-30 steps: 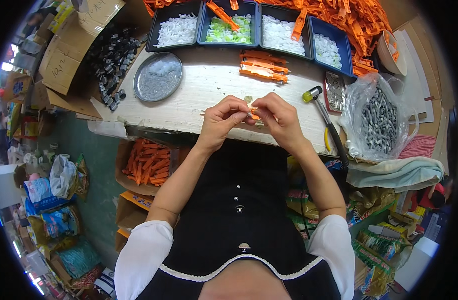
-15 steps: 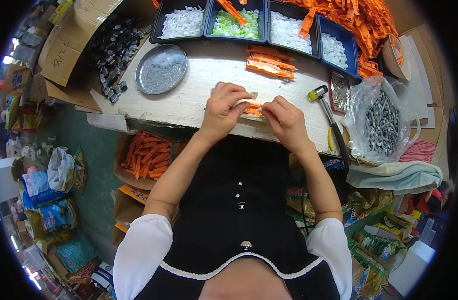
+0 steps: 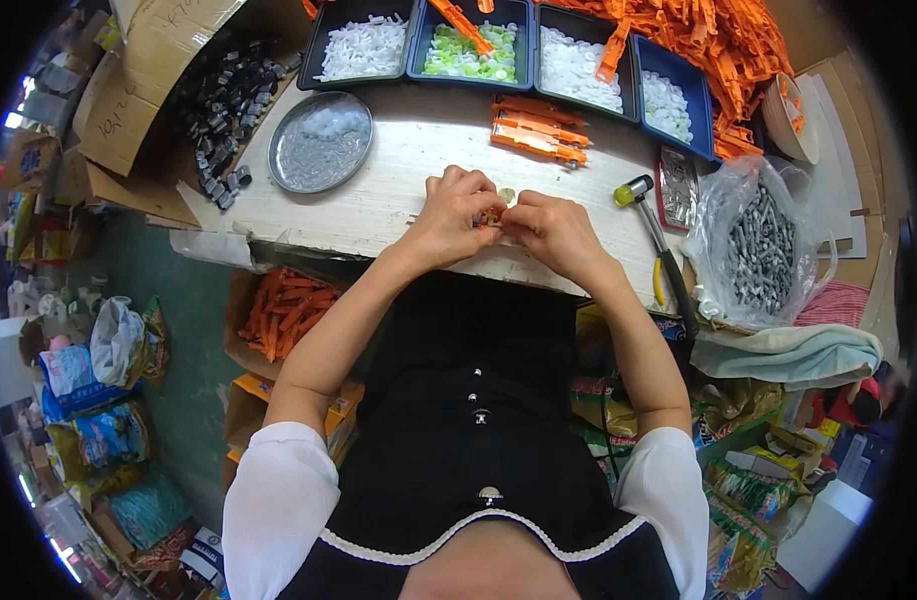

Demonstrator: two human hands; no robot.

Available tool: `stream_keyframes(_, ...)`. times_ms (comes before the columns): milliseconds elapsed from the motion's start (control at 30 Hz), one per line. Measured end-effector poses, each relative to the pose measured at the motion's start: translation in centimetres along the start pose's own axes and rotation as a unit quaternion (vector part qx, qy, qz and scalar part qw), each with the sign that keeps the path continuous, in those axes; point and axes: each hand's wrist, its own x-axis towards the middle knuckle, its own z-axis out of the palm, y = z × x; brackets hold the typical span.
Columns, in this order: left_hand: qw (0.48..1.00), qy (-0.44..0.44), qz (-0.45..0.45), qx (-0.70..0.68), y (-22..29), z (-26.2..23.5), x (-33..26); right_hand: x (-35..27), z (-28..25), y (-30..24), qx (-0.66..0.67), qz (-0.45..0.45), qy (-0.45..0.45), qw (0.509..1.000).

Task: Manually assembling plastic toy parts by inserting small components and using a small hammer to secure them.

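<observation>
Near the table's front edge, my left hand [image 3: 446, 220] is closed on a small orange plastic piece [image 3: 489, 216], mostly hidden by the fingers. Against its right end my right hand [image 3: 550, 232] pinches with thumb and forefinger; whatever lies in that pinch is too small and covered to make out. Just beyond the fingertips is a small pale round thing [image 3: 506, 195] on the table. Farther back, several long orange plastic parts [image 3: 538, 132] lie side by side.
Trays of small white [image 3: 363, 52] and green-and-white pieces [image 3: 473, 55] line the back, beside an orange heap [image 3: 723, 50]. A round metal dish [image 3: 321, 145] stands left. At right lie a hammer [image 3: 660, 235] and a clear bag of grey metal parts [image 3: 760, 245].
My right hand has moved left to meet my left hand. The orange piece, plainer between the hands before, is now mostly covered by fingers.
</observation>
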Motion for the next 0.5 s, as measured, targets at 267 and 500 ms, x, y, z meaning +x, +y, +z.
stream_keyframes(267, 0.971, -0.190, -0.065, 0.129, 2.4, -2.0, 3.3, -2.9, -3.7, 3.1, 0.152, 0.142, 0.117, 0.971)
stream_keyframes(500, 0.977, -0.153, 0.053, 0.139, 4.4, -1.0, 10.8, -8.3, -2.0, 6.3, 0.065, 0.196, 0.148, 0.967)
